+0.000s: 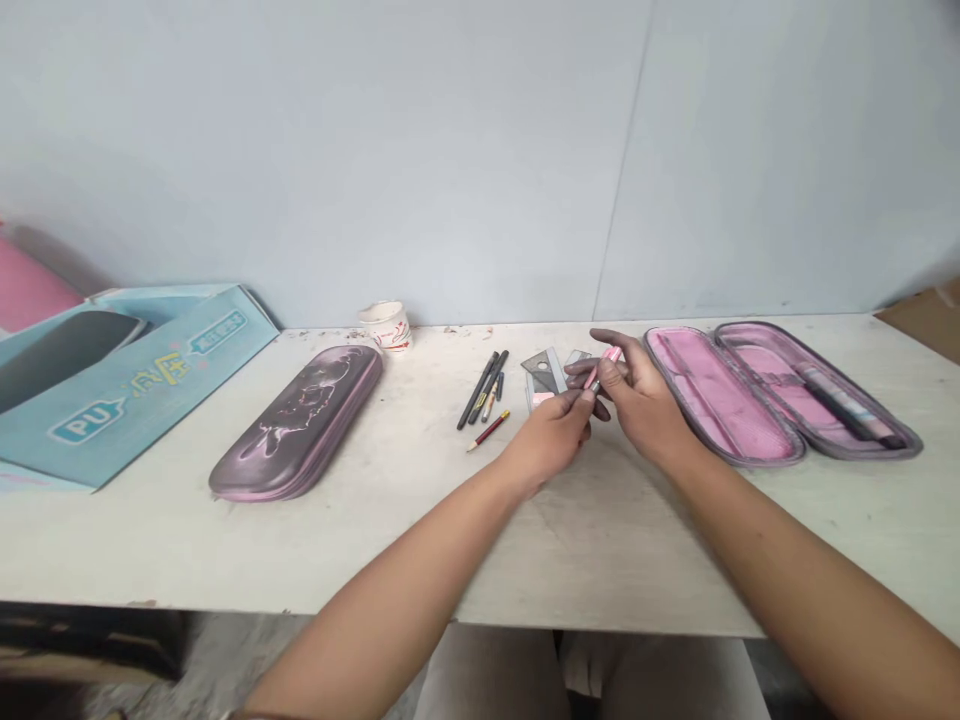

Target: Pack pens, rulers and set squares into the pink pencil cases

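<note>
a pink pen is held over the table, between the open pencil case and several dark pens. the left hand pinches its lower end between thumb and fingers; the right hand grasps its upper part. a set square lies just beyond the left hand; a paper cup stands near the closed pencil case.
</note>
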